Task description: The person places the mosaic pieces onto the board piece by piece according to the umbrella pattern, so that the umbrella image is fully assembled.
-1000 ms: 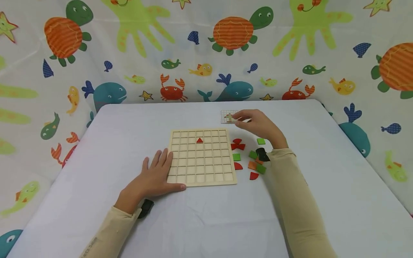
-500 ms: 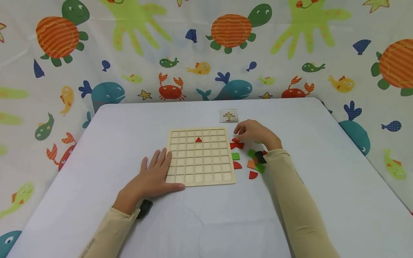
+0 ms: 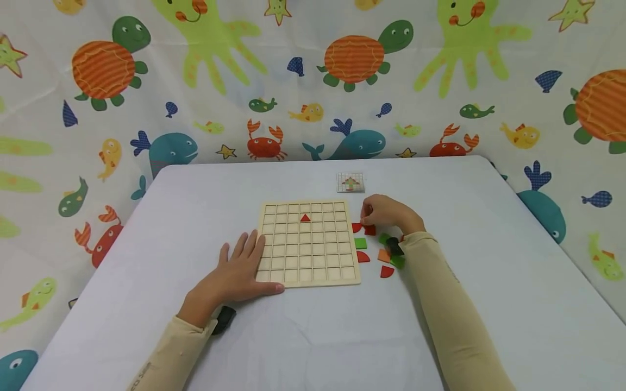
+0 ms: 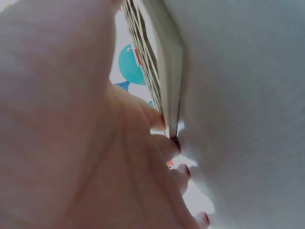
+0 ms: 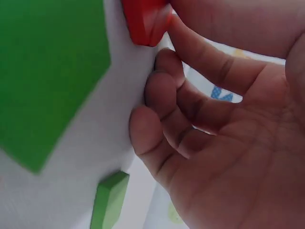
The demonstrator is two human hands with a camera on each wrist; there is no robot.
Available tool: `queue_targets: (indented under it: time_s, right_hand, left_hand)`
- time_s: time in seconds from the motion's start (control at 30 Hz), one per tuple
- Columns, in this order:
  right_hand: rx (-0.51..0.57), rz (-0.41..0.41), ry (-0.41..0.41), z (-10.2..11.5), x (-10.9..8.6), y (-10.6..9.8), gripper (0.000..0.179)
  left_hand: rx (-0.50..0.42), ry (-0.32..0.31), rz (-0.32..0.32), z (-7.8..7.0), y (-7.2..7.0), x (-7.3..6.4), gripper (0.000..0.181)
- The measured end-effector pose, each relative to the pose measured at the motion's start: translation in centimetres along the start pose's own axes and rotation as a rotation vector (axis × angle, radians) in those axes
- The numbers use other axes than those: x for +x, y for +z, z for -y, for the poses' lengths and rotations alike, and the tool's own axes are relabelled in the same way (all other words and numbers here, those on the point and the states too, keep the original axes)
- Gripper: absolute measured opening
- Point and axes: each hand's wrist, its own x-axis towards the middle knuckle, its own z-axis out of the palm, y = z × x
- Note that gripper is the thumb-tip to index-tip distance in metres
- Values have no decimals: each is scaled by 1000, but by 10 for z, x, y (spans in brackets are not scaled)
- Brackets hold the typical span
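My left hand (image 3: 235, 271) lies with fingers spread at the lower left corner of a pale wooden grid board (image 3: 308, 283), thumb along its front edge. In the left wrist view, fingertips meet the board's side (image 4: 172, 71). A red triangle piece (image 3: 305, 218) sits in one cell near the board's top. Just right of the board, my right hand (image 3: 388, 213) pinches a red piece (image 5: 145, 21) between thumb and index finger, its outline mostly hidden. Close beneath those fingers lie a red quarter-round piece (image 3: 357, 227) and another red piece (image 3: 370, 231).
A small pattern card (image 3: 350, 183) lies beyond the board. Near the right wrist are green pieces (image 3: 397, 262), an orange piece (image 3: 383, 256) and a red quarter-round (image 3: 387, 271). A green square (image 3: 360, 243) and another red quarter-round (image 3: 363, 257) sit by the board's right edge.
My right hand has come back from the pattern card to the red pieces and taken hold of one, parting the cluster. The left hand has stayed at the board.
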Motion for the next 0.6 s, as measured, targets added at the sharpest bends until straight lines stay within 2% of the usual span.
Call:
queue_targets:
  time_s: [0.23,0.6]
  right_hand:
    - [10,40,-30,-4,-1,-3,17]
    - [25,4,3,-6,-2,-1,15]
  left_hand:
    - [-6,2,-5,2,2,-1,130]
    - [-6,3,-8,-1,1,-2,129]
